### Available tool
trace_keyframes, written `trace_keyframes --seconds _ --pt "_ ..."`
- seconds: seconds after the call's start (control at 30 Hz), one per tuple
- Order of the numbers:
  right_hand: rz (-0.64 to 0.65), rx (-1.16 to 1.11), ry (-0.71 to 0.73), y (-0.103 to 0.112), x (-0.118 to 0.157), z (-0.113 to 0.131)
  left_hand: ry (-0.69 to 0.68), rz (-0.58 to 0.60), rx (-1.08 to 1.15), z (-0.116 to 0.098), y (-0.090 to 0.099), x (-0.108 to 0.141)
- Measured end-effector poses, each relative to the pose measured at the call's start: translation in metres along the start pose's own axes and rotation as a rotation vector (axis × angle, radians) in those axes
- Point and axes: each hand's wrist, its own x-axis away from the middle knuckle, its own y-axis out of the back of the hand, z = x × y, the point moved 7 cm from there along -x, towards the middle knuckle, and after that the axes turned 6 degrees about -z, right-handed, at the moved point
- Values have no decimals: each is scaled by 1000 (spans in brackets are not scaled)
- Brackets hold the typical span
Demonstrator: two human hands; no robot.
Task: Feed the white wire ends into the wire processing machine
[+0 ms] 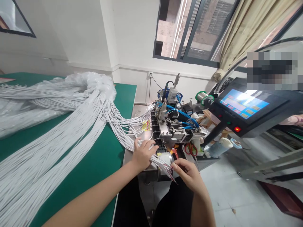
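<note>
A bundle of thin white cables [123, 138] runs from the green table to the front of a small bench machine [170, 126]. My left hand [143, 154] lies across this bundle, fingers apart and pointing at the machine's near side. Past it, the loose cable ends [167, 168] fan out, showing some reddish tips. My right hand [187, 173] is closed in a pinch at those ends, thumb against forefinger on a cable. How many cables are in the pinch is hidden. Several separate cables stand in a row along the machine's front edge.
The green table [104, 164] carries long heaps of white cable and a clear plastic wrap [97, 83]. A control screen [245, 99] stands at right. Red-handled scissors [190, 149], a wire spool [202, 97] and a bluish roll [219, 148] lie near the machine.
</note>
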Motion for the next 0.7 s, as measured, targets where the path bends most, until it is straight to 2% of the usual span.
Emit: trace_keyframes --seconds 0.13,0.33,0.5,0.7 --pt "25 96 13 -1 -1 3 -28 -7 16 -1 -1 1" --pt "-22 168 40 6 -13 -4 -136 13 55 -6 -3 1" --pt "-127 87 -28 10 -30 -22 -131 -2 68 -8 0 -3" --pt "-46 -102 -99 -3 -42 -37 -107 -33 31 -7 2 -3"
